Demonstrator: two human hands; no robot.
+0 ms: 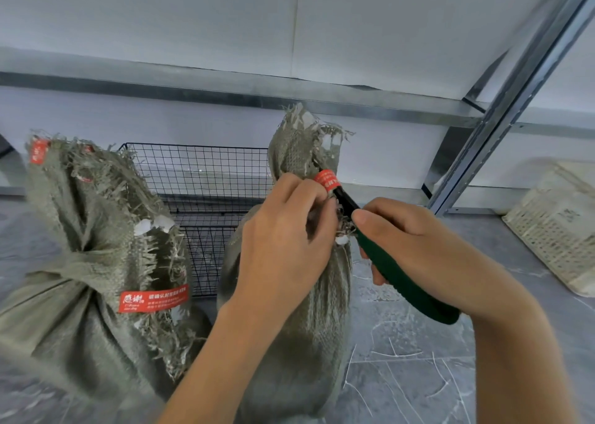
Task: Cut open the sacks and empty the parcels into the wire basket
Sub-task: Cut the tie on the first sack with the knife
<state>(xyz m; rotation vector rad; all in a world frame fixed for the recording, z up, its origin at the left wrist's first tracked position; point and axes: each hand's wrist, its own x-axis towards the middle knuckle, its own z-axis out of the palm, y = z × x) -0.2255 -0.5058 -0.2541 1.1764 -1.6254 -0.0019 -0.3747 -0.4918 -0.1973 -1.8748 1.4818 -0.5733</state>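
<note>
Left hand (pixel 283 230) closed around neck of upright woven sack (pixel 299 311) beside wire basket (pixel 199 179). Right hand (pixel 428 250) grips green-handled cutter (pixel 402 282), its black blade touching the red tie (pixel 326 179). Second sack (pixel 80 262) stands left, tied.

— Where do the sacks stand?

— Both upright on the floor. The right sack (pixel 289 327), grey-green woven plastic, is gathered tight at the neck, frayed top flaring toward twelve o'clock, with a red tie (pixel 326 179) around the neck.

— And the other?

— The left sack (pixel 80 295), same weave, sits at nine o'clock from it, knotted, its ragged top leaning toward eleven; a red label (pixel 153 297) lies across its front.

— The wire basket (pixel 199 179)?

— Black mesh, behind and between them, at twelve o'clock. No parcels can be seen in it.
</note>
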